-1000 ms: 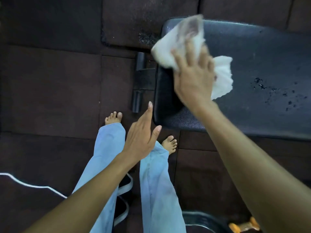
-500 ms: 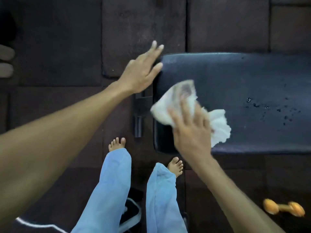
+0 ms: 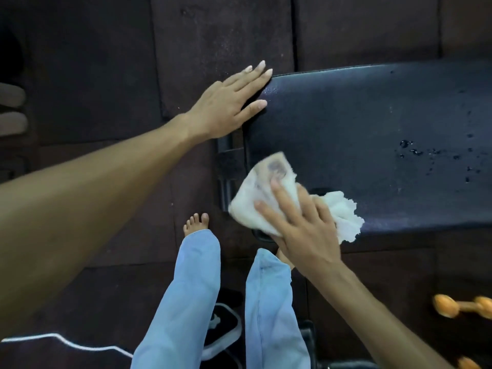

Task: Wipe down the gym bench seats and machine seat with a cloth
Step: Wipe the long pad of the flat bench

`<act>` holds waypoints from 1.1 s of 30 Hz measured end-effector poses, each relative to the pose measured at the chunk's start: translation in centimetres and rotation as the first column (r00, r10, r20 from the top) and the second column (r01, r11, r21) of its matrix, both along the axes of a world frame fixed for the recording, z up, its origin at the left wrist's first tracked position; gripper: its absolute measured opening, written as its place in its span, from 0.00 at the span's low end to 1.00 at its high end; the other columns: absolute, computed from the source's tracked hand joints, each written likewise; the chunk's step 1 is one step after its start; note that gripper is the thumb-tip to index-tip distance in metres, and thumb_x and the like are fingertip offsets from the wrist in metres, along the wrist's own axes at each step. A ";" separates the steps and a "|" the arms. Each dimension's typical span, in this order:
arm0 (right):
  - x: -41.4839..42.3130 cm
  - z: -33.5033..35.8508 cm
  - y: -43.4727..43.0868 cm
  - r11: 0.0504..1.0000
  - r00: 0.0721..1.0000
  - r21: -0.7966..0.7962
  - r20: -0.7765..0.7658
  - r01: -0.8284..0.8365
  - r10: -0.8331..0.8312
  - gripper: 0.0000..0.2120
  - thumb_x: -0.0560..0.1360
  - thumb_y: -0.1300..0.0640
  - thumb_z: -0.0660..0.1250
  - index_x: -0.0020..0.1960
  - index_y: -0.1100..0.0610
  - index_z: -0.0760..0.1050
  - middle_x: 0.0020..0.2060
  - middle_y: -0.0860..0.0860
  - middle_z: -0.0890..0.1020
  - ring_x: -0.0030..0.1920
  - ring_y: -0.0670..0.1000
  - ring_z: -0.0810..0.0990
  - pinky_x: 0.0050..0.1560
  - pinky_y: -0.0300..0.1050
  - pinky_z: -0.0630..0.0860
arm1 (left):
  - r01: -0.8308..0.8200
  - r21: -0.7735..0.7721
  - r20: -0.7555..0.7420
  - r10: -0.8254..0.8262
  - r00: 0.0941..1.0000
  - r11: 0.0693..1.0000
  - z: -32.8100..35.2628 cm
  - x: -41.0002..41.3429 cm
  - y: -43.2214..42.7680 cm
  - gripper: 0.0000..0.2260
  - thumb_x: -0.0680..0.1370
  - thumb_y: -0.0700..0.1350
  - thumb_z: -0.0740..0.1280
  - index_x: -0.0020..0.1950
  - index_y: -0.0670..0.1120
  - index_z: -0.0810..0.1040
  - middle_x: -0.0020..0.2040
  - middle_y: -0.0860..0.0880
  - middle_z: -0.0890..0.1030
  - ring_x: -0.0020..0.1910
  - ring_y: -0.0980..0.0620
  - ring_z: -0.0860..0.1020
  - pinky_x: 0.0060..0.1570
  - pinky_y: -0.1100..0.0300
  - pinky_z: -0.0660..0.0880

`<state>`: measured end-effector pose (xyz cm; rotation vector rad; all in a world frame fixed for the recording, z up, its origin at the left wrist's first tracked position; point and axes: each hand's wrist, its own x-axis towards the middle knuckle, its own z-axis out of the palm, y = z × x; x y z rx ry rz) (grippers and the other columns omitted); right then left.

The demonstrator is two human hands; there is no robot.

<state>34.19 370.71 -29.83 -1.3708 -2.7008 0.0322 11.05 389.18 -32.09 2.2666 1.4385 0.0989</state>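
A black padded gym bench seat [image 3: 372,123] fills the upper right, with water droplets [image 3: 410,150] on its right part. My right hand [image 3: 300,225] presses a crumpled white cloth [image 3: 269,193] flat on the seat's near left corner, fingers spread and straight over it. The cloth's loose end sticks out to the right of the hand. My left hand [image 3: 229,102] lies flat with straight fingers on the seat's far left corner. Part of the cloth is hidden under my right hand.
The bench's black metal frame [image 3: 229,166] juts out left of the seat. My bare feet and light blue trousers [image 3: 186,302] stand on dark floor mats. An orange dumbbell [image 3: 463,306] lies at the right, and a white cable [image 3: 66,342] runs along the lower left.
My left hand rose from beside my legs to the seat's far left corner and settled flat on it. My right hand slid the cloth from the far edge toward the near left corner.
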 end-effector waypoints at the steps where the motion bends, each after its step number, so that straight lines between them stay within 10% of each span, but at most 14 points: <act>1: 1.8 0.1 -0.1 0.988 0.988 -0.005 0.007 -0.156 0.156 0.21 0.74 0.51 0.68 0.66 0.44 0.74 0.71 0.50 0.71 0.64 0.60 0.71 0.57 0.53 0.68 | -0.012 -0.004 0.002 0.012 1.000 1.000 0.0 0.1 -0.1 0.28 0.81 0.61 0.45 0.79 0.53 0.50 0.79 0.54 0.51 0.77 0.54 0.53 0.61 0.52 0.70; 4: 5.7 0.3 1.8 0.974 0.973 -0.050 0.060 -0.221 0.224 0.23 0.71 0.52 0.70 0.66 0.41 0.74 0.72 0.48 0.69 0.64 0.59 0.71 0.57 0.52 0.67 | -0.079 -0.010 0.026 0.080 0.996 0.997 -0.1 0.5 -0.4 0.28 0.80 0.61 0.45 0.78 0.52 0.52 0.79 0.53 0.51 0.77 0.53 0.54 0.64 0.52 0.69; 9: -2.4 -0.3 1.4 0.840 0.835 -0.050 -0.091 0.540 -0.542 0.22 0.71 0.56 0.69 0.64 0.45 0.76 0.70 0.52 0.72 0.62 0.61 0.70 0.54 0.56 0.67 | -0.077 -0.008 0.017 0.077 0.997 0.997 0.0 0.9 -0.5 0.27 0.81 0.60 0.45 0.78 0.51 0.53 0.79 0.52 0.53 0.77 0.52 0.56 0.63 0.53 0.69; 14: 0.9 0.4 1.7 0.998 0.997 -0.031 -0.067 -0.051 0.049 0.18 0.74 0.57 0.65 0.62 0.44 0.78 0.70 0.49 0.72 0.64 0.60 0.75 0.56 0.53 0.71 | 0.023 0.032 -0.177 -0.017 0.984 0.999 0.3 1.2 0.2 0.29 0.80 0.61 0.40 0.79 0.51 0.50 0.79 0.51 0.52 0.77 0.51 0.54 0.71 0.48 0.58; 17: 7.3 -0.2 4.4 0.984 0.985 -0.025 -0.003 0.175 -0.175 0.18 0.73 0.56 0.64 0.62 0.47 0.78 0.69 0.54 0.73 0.65 0.62 0.72 0.55 0.54 0.71 | -0.004 0.083 -0.250 0.024 0.968 0.997 0.7 2.0 -0.3 0.30 0.80 0.59 0.39 0.79 0.48 0.52 0.79 0.48 0.54 0.77 0.49 0.55 0.71 0.44 0.52; 23: 11.9 0.0 11.8 0.390 0.389 -0.144 -0.038 0.910 -0.921 0.21 0.79 0.47 0.56 0.71 0.46 0.68 0.75 0.52 0.63 0.69 0.62 0.64 0.61 0.56 0.67 | -0.178 0.078 -0.234 0.192 0.953 0.981 1.2 9.3 -2.4 0.30 0.80 0.56 0.45 0.77 0.39 0.54 0.78 0.40 0.53 0.78 0.46 0.52 0.70 0.37 0.45; 26: 12.1 -0.3 7.7 0.846 0.847 -0.051 0.015 0.531 -0.531 0.22 0.77 0.55 0.58 0.71 0.47 0.70 0.74 0.54 0.65 0.71 0.62 0.62 0.62 0.54 0.63 | -0.235 0.087 -0.224 0.249 0.942 0.968 1.3 15.6 -3.3 0.30 0.80 0.56 0.45 0.77 0.39 0.52 0.79 0.41 0.51 0.78 0.46 0.49 0.71 0.39 0.46; 29: 19.2 -0.5 6.1 0.972 0.971 -0.048 0.081 0.228 -0.224 0.26 0.73 0.59 0.62 0.71 0.47 0.66 0.72 0.56 0.68 0.67 0.63 0.68 0.59 0.56 0.70 | -0.349 0.105 -0.242 0.364 0.899 0.931 1.0 17.1 -3.4 0.30 0.81 0.56 0.47 0.78 0.41 0.49 0.79 0.42 0.49 0.78 0.47 0.46 0.74 0.42 0.48; 31: 22.3 -0.5 8.9 0.856 0.852 -0.015 0.109 0.517 -0.513 0.23 0.75 0.56 0.60 0.70 0.51 0.67 0.70 0.60 0.69 0.62 0.65 0.71 0.55 0.57 0.73 | -0.348 0.113 -0.225 0.365 0.903 0.931 0.8 16.7 -3.2 0.30 0.81 0.56 0.49 0.78 0.42 0.50 0.79 0.43 0.49 0.78 0.48 0.46 0.74 0.43 0.47; 33: 22.9 -0.1 13.9 0.470 0.474 -0.093 0.022 0.878 -0.880 0.20 0.80 0.52 0.55 0.71 0.51 0.67 0.73 0.57 0.65 0.64 0.65 0.68 0.60 0.59 0.69 | -0.341 0.121 -0.216 0.360 0.908 0.932 0.7 16.7 -2.9 0.30 0.81 0.56 0.50 0.78 0.42 0.50 0.79 0.43 0.49 0.78 0.48 0.46 0.75 0.44 0.46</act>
